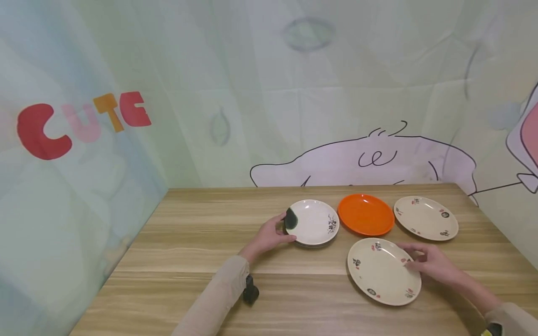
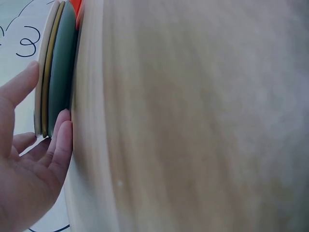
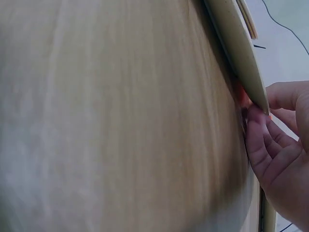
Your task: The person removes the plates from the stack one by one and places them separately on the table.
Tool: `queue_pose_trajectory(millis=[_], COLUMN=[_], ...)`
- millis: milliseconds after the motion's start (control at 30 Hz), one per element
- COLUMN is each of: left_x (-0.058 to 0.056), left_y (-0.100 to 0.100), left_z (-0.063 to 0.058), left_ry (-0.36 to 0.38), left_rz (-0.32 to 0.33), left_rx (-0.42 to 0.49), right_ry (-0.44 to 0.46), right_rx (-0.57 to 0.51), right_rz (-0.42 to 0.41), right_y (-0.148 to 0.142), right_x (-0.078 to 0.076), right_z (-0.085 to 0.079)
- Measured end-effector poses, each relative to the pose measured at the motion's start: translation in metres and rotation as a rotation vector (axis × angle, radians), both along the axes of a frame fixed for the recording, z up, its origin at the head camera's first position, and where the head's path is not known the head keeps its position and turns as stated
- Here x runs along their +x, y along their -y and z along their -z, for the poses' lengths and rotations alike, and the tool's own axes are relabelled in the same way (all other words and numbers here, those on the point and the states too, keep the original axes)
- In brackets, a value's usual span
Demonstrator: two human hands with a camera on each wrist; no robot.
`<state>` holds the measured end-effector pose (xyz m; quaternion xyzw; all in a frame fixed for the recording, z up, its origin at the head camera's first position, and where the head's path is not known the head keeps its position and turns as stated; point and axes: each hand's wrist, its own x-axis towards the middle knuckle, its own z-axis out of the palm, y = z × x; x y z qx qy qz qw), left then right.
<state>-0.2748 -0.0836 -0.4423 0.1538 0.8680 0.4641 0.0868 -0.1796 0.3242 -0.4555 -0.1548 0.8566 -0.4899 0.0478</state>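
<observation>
**A:** What is the left hand doing?

**B:** It is sitting in the middle of the head picture, touching the left edge of a small stack of plates. The thumb is lying on top of the rim and the fingers are going under it. In the left wrist picture the fingers are looking nearly straight, with the tips pressing at the bottom of the stack.

**A:** And the right hand?

**B:** It is resting at the lower right of the head picture. Its fingers are bending around the right rim of a cream plate with little flowers. In the right wrist picture the fingertips are pinching that rim.

**A:** What else is lying on the wooden table?

**B:** An orange plate is sitting just right of the stack. Another flowery plate is lying farther right, near the table's back corner.
</observation>
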Motion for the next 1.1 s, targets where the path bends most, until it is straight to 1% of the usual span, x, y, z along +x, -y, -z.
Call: queue_pose_trajectory(millis=[67,200,333,400,467,600,700,800,900,967,1100], left_x=[0.0,0.0,-0.001,-0.001,-0.001,-0.001,-0.001,0.0,0.0,0.0,0.001], left_y=[0.0,0.0,0.0,0.0,0.0,0.0,-0.001,-0.001,-0.002,-0.002,-0.002], left_z=[0.0,0.0,-0.001,-0.001,-0.001,0.0,-0.001,-0.002,-0.003,-0.003,-0.003], left_ry=[0.0,0.002,0.004,0.006,0.007,0.004,0.003,0.013,0.028,0.03,0.035], left_rz=[0.0,-0.006,-0.018,-0.02,-0.021,-0.02,-0.02,-0.024,-0.029,-0.028,-0.03], left_rx=[-0.002,-0.007,-0.018,-0.021,-0.023,-0.026,-0.027,-0.027,-0.029,-0.027,-0.028], right_ry=[-0.008,0.0,-0.021,-0.045,-0.077,-0.069,-0.034,-0.024,-0.023,-0.012,0.037], right_rx=[0.024,0.03,0.086,0.141,0.181,0.225,0.215,0.166,0.117,0.101,0.057], right_rz=[0.003,0.016,0.078,0.108,0.118,0.134,0.13,0.095,0.048,0.034,0.032], right_y=[0.0,0.001,0.004,0.005,0.006,0.012,0.022,0.033,0.046,0.055,0.076], right_x=[0.0,-0.001,-0.006,-0.01,-0.016,-0.026,-0.033,-0.041,-0.049,-0.054,-0.063], right_z=[0.0,-0.003,-0.009,-0.012,-0.016,-0.024,-0.031,-0.035,-0.034,-0.033,-0.032])
